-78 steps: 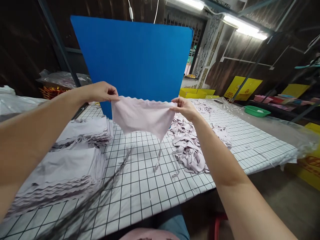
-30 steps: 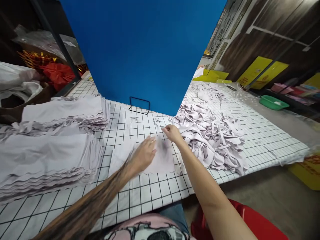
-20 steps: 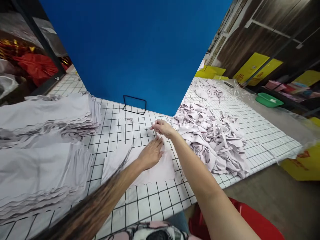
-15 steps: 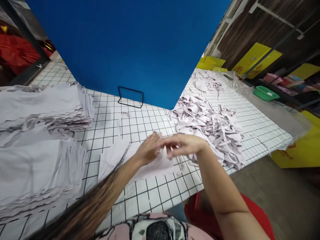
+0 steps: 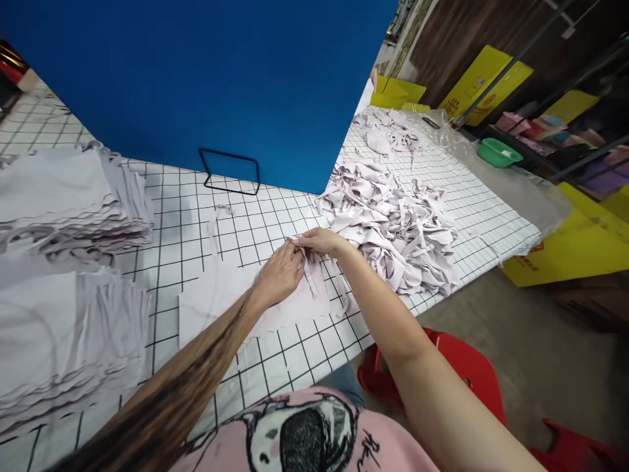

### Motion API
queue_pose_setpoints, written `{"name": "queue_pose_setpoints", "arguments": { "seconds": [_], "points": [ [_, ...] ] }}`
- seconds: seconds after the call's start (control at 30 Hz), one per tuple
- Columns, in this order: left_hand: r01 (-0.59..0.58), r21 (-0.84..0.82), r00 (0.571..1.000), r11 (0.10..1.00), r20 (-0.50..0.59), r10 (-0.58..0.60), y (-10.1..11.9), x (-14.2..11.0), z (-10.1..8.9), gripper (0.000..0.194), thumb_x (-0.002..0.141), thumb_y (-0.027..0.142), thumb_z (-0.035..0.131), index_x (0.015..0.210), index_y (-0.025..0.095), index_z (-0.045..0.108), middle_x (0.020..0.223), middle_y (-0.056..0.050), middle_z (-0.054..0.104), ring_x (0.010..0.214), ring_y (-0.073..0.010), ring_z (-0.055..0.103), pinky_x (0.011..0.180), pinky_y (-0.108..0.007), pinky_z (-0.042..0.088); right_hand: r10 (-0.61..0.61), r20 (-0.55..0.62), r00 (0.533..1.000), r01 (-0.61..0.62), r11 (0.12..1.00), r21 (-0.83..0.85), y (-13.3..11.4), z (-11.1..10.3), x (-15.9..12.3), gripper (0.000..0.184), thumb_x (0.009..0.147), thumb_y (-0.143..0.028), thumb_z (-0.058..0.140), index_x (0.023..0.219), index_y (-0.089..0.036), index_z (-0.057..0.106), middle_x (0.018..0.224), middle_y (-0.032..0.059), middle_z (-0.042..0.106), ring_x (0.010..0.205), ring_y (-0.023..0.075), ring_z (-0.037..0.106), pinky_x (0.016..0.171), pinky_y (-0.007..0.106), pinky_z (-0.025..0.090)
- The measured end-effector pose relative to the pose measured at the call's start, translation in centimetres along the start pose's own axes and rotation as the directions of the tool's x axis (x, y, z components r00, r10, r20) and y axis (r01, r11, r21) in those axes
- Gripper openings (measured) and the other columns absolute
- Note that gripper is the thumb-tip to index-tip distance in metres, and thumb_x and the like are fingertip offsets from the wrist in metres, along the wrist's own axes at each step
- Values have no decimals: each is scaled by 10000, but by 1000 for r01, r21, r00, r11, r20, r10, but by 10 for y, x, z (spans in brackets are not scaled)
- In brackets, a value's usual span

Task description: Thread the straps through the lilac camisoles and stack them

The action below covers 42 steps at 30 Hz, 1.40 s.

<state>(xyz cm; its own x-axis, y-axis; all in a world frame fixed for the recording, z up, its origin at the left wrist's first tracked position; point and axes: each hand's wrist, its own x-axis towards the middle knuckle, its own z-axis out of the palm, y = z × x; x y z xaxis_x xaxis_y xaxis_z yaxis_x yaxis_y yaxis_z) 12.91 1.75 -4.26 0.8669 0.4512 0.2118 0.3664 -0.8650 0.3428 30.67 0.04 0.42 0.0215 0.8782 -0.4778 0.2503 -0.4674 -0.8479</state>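
A pale fabric piece (image 5: 206, 298) lies flat on the grid-patterned tabletop before me. My left hand (image 5: 281, 274) rests palm down on its upper part, fingers stretched out close together. Fingertips meeting the left hand's, my right hand (image 5: 318, 241) is closed in a pinch at the fabric's far edge. From under that pinch a narrow cloth strip (image 5: 311, 278) trails toward me across the piece. The exact spot between the fingertips is partly hidden. Another thin loose strip (image 5: 340, 288) lies just right of the piece.
Stacked pale fabric pieces (image 5: 54, 190) stand at the left. A tangled heap of cloth strips (image 5: 388, 223) covers the right side. Beyond the hands rises a large blue panel (image 5: 206, 78) with a black wire stand (image 5: 230, 174). A red stool (image 5: 457, 367) is below the table edge.
My right hand has come down from above the left hand to the fabric's edge and closed in a pinch. The strip now shows under it. The view has shifted.
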Motion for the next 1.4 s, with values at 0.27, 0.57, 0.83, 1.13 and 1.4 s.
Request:
{"name": "queue_pose_setpoints", "arguments": {
  "seconds": [0.27, 0.57, 0.83, 1.13, 1.4],
  "points": [
    [9, -31, 1000, 999, 16, -9, 2, 0, -3, 522, 962, 299, 423, 1450, 115, 395, 1598, -154, 233, 1460, -329, 253, 1167, -491, 302, -183, 321, 929, 196, 981, -9, 6, -19, -72, 273, 851, -418, 669, 841, -153, 733, 715, -14, 612, 634, 71, 472, 611, 229, 375],
    [45, -3, 999, 999, 20, -44, 4, 2, -3, 629, 968, 342, 416, 1539, 147, 240, 1618, -143, 188, 1474, -313, 238, 1181, -472, 289, -362, 303, 882, 345, 932, 110, 33, -28, -96, 217, 853, -381, 688, 956, -208, 769, 860, -1, 592, 828, 106, 527, 828, 278, 413],
    [161, -323, 983, 933, -30, -180, 3, 6, -23, 530, 909, 373, 531, 1384, 144, 482, 1493, -148, 433, 1411, -285, 379, 1145, -435, 378, -287, -187, 939, 333, 894, 299, 29, -9, -54, 246, 737, -413, 772, 813, -185, 720, 886, 11, 681, 609, 69, 414, 567, 234, 331],
    [252, -827, 894, 502, 1, -448, 2, 22, -40, 275, 779, 398, 687, 871, 142, 729, 919, -80, 734, 877, -204, 676, 816, -336, 532, -347, -315, 883, 428, 871, 240, 29, 16, -19, 286, 742, -471, 742, 786, -195, 683, 882, 18, 664, 840, 145, 572, 786, 285, 440],
    [244, -464, 958, 851, -20, -286, -3, 28, -52, 177, 822, 244, 566, 803, 175, 728, 833, -39, 690, 789, -182, 623, 757, -322, 488, -705, -288, 648, 517, 685, -513, 12, 1, -38, 301, 924, -358, 587, 1201, -250, 636, 1176, 71, 621, 1126, 219, 499, 960, 377, 404]
  ]
}}
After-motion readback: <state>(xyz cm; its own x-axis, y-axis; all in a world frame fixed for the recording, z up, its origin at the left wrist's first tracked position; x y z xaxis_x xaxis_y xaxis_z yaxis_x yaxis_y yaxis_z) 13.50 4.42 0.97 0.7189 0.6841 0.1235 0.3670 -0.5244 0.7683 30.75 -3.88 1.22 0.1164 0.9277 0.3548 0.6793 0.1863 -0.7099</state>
